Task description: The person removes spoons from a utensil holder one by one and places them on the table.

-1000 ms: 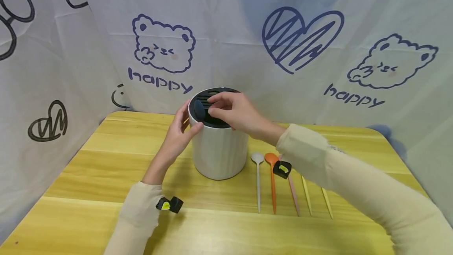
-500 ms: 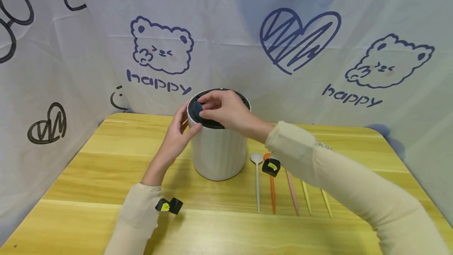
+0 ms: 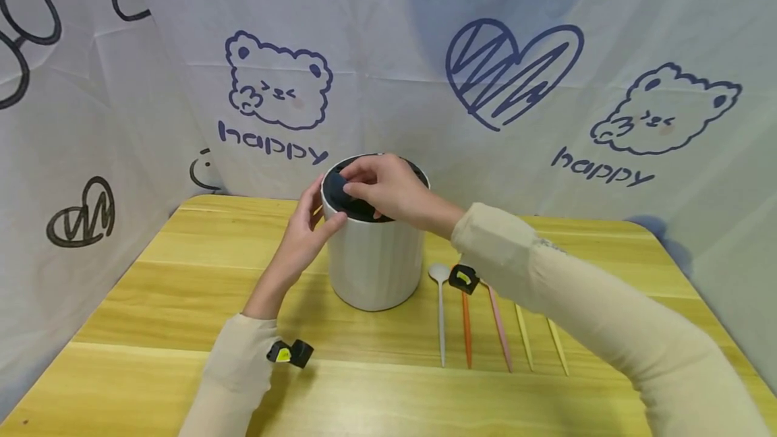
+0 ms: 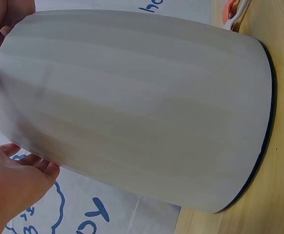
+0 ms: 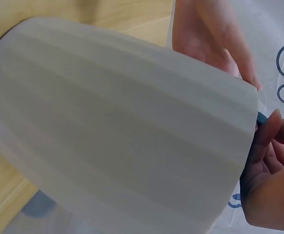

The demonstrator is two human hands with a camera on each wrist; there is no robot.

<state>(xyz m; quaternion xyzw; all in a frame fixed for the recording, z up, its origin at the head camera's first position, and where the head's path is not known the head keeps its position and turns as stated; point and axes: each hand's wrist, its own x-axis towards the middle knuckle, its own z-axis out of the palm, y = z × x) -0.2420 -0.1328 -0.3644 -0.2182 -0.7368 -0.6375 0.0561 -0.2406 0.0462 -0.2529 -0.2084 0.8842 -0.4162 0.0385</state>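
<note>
A white ribbed utensil holder point(image 3: 376, 268) stands upright on the table, topped by a black slotted lid point(image 3: 349, 208). My left hand point(image 3: 297, 231) grips its upper left side, thumb at the front of the rim and fingers round the far left. Over the lid, my right hand point(image 3: 394, 191) pinches a dark blue spoon point(image 3: 337, 183) by its bowl between thumb and fingers. Just a blue edge of the spoon point(image 5: 262, 118) shows beside the thumb in the right wrist view. Its handle is hidden from sight.
Right of the holder lie a white spoon point(image 3: 440, 309), an orange one point(image 3: 467, 329), a pink one point(image 3: 500, 329) and two yellow handles point(image 3: 525, 339). The right sleeve point(image 3: 583, 295) covers their upper parts. A printed cloth point(image 3: 388, 39) hangs behind the wooden table point(image 3: 364, 396).
My right hand has shifted left over the lid and taken hold of the blue spoon's bowl, which stood beside the fingers a second ago. The left hand keeps its grip on the holder.
</note>
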